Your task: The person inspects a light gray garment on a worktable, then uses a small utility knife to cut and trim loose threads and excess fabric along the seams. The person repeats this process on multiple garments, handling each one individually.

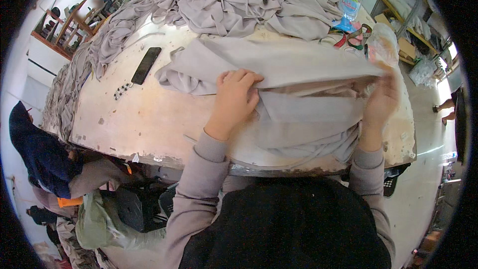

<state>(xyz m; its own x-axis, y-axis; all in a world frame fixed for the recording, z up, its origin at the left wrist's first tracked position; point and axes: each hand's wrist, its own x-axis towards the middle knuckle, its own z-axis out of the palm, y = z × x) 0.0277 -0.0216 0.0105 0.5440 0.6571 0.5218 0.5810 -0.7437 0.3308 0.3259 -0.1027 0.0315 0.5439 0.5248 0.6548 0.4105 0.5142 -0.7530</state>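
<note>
A grey fabric piece lies spread over the right half of the worn, pale table. My left hand grips the fabric near its middle, fingers curled at a fold. At the fabric's right end is my right hand, blurred, with the cloth's edge at its fingers; its exact hold is hard to make out. Between the two hands the upper layer is stretched above a darker opening, and loose folds of the cloth hang towards the front edge.
A large heap of grey fabric covers the table's far side and runs down its left. A black phone with a beaded strap lies left. At the back right stand a plastic bottle, tapes and a clear bag. A person is at the left.
</note>
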